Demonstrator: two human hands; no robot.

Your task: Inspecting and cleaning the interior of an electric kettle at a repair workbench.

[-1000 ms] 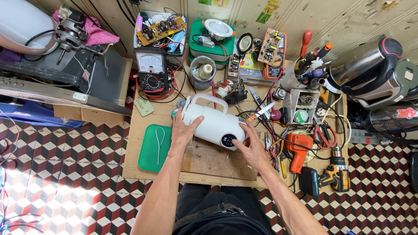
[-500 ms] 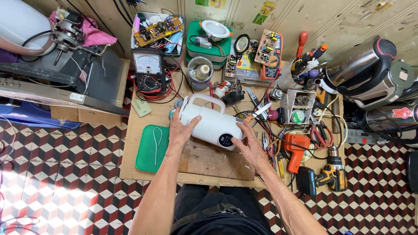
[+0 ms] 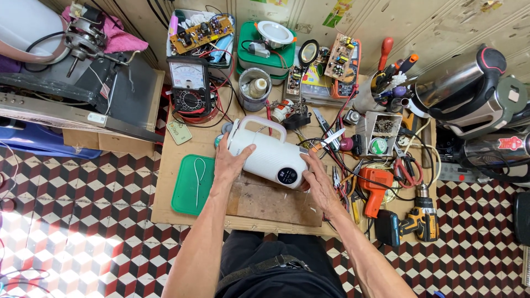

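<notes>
Head camera looks straight down on my cluttered wooden workbench [image 3: 182,165], and both my hands are on the white plastic electric kettle with a pale loop handle and a round black display [image 3: 268,156]. The kettle lies on its side near the middle of the bench, partly over a brown wooden board [image 3: 270,201]. Its long axis runs on a diagonal: the handle end points up and to the left, away from me, and the end with the black display points down and to the right, toward me.

My left hand [image 3: 231,164] rests on the upper left part of the body, just below the handle. The fingers are spread wide and lie flat on the shell, the thumb along the side; it presses more than it grips. My right hand [image 3: 317,179] is at the lower right end, beside the display, with the fingers open and curved around the edge. I cannot tell whether its fingertips go under the base.

So each hand takes one end of the axis, and the handle is nearer to my left hand.

A green plastic tray [image 3: 193,185] lies just left of my left wrist. An orange power drill [image 3: 375,187] lies near my right hand, and an analogue multimeter with a black body [image 3: 189,91] stands further back.
</notes>
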